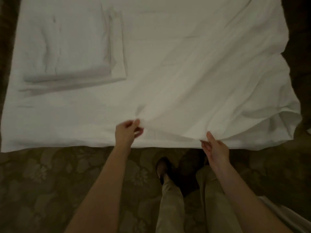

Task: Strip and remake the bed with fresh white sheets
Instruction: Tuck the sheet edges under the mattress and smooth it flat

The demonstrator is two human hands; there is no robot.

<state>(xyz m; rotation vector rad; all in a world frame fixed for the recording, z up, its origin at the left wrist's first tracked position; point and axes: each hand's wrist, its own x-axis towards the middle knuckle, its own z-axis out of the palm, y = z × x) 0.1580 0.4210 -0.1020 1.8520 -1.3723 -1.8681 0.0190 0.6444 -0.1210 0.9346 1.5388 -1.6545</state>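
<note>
Though dim and blurred, white sheet (168,64) covers the bed, its far edge cut off. Left hand (127,130) and right hand (215,147) each pinch its near edge. Folded linen (70,47) lies on the sheet, beyond the left hand.

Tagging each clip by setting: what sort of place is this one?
Probably a hotel or guest bedroom. A bed covered by a white sheet carries a folded stack of white linen, and the floor is floral-patterned carpet. Both hands pinch the sheet's near edge.
</note>
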